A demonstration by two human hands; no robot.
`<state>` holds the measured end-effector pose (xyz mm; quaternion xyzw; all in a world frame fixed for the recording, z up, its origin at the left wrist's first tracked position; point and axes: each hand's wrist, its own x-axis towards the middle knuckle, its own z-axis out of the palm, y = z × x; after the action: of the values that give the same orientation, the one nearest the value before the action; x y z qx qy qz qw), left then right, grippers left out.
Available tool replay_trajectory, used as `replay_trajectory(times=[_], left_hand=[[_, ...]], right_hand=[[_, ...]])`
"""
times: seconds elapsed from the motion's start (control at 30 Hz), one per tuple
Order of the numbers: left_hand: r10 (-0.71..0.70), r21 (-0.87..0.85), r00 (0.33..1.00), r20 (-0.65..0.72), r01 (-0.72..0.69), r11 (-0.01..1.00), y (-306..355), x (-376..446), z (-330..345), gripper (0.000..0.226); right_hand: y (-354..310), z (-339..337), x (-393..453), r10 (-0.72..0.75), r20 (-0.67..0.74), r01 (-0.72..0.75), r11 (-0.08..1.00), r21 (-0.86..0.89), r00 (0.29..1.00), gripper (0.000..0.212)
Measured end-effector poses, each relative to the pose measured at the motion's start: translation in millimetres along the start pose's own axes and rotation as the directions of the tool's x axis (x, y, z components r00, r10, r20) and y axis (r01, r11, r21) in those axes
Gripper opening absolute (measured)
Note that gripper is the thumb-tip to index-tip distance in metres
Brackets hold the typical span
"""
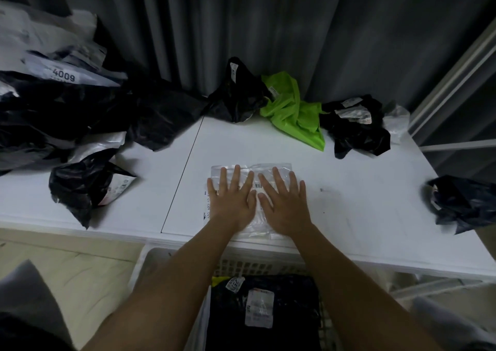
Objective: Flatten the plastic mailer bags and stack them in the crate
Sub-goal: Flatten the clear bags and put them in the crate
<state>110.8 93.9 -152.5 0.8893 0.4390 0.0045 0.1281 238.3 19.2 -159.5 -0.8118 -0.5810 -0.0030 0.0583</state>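
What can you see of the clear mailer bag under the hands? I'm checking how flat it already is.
The clear mailer bag is thin, see-through, glossy plastic, roughly rectangular, lying spread on the white table near its front edge. A barcoded label shows between the hands and print runs along its left side. Creases remain at its far and near edges. The left hand and right hand press on it, palms down, fingers straight and spread.

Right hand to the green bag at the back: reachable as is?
Probably yes. The right hand lies flat on the clear mailer, holding nothing, and bare table runs from it to the green bag. It sits far back, so likely a stretch.
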Motion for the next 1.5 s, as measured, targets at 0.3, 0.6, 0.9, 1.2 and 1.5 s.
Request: replay_trajectory(times=[0.3, 0.6, 0.9, 1.2, 1.5], left_hand=[[-0.014, 0.066, 1.0, -0.015, 0.015, 0.998, 0, 1, 8, 0.057], [-0.025, 0.112, 0.998, 0.056, 0.018, 0.994, 2, 2, 4, 0.056], [-0.061, 0.39, 0.986, 0.155, -0.004, 0.921, 21, 6, -30, 0.056], [0.129, 0.349, 0.989, -0.068, -0.098, 0.932, 86, 9, -96, 0.033], [0.208, 0.109, 0.96, -0.186, -0.19, 0.976, 161, 23, -119, 0.03]], right_hand=[[2, 9, 1, 0.024, -0.003, -0.024, 1.0, 0.009, 1.0, 0.066], [1, 7, 2, 0.034, 0.067, -0.035, 0.999, 0.021, 0.997, 0.072], [13, -37, 14, -0.025, 0.373, -0.004, 0.997, 0.074, 0.927, 0.057], [56, -103, -8, -0.068, 0.031, 0.064, 0.99, 0.128, 0.997, 0.033], [126, -151, -10, 0.185, -0.141, -0.137, 0.947, 0.292, 0.973, 0.025]])
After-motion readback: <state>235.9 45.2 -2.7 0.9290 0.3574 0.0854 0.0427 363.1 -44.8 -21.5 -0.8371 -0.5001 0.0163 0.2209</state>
